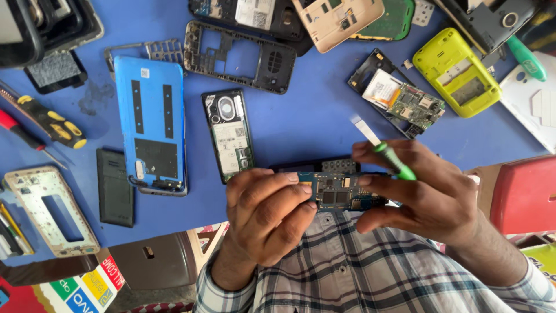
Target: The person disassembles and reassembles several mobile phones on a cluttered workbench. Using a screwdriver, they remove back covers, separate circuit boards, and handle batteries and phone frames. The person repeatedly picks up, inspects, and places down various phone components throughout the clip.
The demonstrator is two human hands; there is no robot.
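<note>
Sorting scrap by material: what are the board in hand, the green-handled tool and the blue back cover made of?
Circuit board: looks like laminate, dark blue, with metal shields. Green-handled tool: glossy plastic handle, apparently; its pale flat tip is unclear. Blue back cover: probably smooth plastic with black adhesive strips.

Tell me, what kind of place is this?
Probably a phone repair bench. Opened phones such as the blue back cover lie on the blue table, and the hands hold a circuit board and a green screwdriver.

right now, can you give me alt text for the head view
Two hands hold a small circuit board above a blue table; the left hand pinches one end, the right hand the other while gripping a green-handled tool. Opened phones and loose casings lie around.
</note>
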